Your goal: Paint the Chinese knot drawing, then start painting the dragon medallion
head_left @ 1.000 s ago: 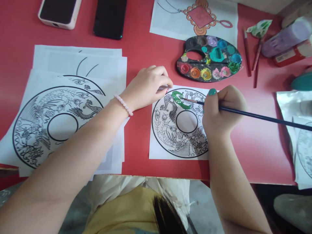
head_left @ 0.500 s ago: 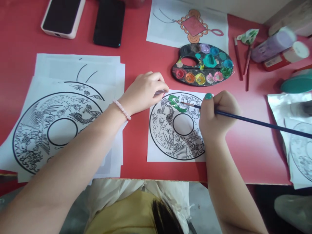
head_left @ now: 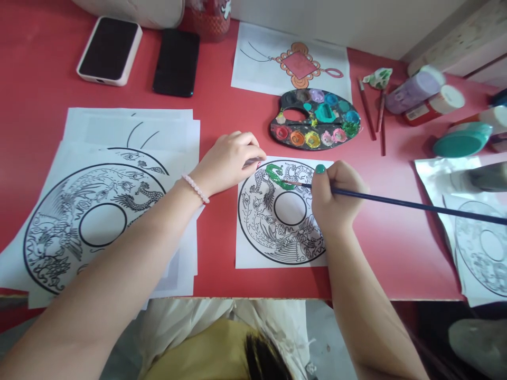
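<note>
A square paper sheet [head_left: 253, 258] printed with a ring of dragon and phoenix line art lies before me. One dragon's body carries wet-looking green paint [head_left: 274, 174]. My right hand [head_left: 338, 195], thumbnail painted green, is closed round a long dark-blue paintbrush [head_left: 396, 201]. The brush tip touches the lower part of the green patch. My left hand [head_left: 233, 161], a beaded bracelet at its wrist, rests at the sheet's upper left corner with fingers curled and tips together on the paper. Just beyond the sheet lies a paint palette [head_left: 317, 142] filled with many colours.
To the left, similar printed sheets [head_left: 180, 264] are stacked under my forearm. Two phones [head_left: 176, 63] lie at the back left. Behind the palette is a knot drawing [head_left: 253, 74]. Thin brushes [head_left: 367, 108], paint bottles [head_left: 415, 89] and another printed sheet [head_left: 461, 264] occupy the right.
The view has tilted up, showing more of the far table. The brush tip has shifted from the green patch's right side down onto its lower stroke. My left hand stays at the corner.
</note>
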Demonstrator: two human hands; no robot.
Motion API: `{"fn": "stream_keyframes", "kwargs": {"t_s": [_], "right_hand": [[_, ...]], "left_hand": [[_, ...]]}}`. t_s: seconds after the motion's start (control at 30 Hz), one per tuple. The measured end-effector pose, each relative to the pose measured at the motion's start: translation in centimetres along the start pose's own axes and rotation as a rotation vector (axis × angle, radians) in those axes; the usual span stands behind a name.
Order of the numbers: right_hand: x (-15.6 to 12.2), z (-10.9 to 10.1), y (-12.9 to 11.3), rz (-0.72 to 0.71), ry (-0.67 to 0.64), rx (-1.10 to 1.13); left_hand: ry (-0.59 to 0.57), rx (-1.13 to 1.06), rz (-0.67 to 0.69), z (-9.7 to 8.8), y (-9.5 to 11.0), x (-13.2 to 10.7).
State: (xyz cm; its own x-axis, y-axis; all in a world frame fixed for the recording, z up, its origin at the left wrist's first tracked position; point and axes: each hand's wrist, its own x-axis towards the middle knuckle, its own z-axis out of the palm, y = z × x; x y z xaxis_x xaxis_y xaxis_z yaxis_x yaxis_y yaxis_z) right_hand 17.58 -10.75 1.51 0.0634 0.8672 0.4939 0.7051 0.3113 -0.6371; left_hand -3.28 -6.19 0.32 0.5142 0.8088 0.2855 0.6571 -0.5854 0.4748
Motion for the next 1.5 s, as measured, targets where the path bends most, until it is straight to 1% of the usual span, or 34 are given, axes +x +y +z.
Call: {"fn": "stream_keyframes", "kwargs": {"t_s": [0.33,0.5,0.8,1.03,1.3,1.5], "right_hand": [[0.06,0.03,0.18,-0.030,0.014,-0.020],[0.16,-0.02,-0.09,-0.024,0.020,-0.020],[0.09,0.03,0.31,-0.009,0.031,-0.044],[0.10,-0.10,0.04,-0.008,0.045,-0.045],[0.19,-0.20,-0.26,-0.038,0.022,-0.035],[0.24,-0.26,-0.27,-0.059,0.003,-0.052]], "left_hand": [[0.002,-0.001,0.002,0.00,0.12,0.01],[0.006,-0.002,-0.002,0.01,0.08,0.02],[-0.013,-0.012,-0.017,-0.07,0.19,0.02],[0.001,-0.020,-0.017,-0.02,0.16,-0.05],[-0.008,-0.018,-0.014,0.16,0.02,0.03],[0.006,-0.027,0.004,0.27,-0.17,-0.01]]}}
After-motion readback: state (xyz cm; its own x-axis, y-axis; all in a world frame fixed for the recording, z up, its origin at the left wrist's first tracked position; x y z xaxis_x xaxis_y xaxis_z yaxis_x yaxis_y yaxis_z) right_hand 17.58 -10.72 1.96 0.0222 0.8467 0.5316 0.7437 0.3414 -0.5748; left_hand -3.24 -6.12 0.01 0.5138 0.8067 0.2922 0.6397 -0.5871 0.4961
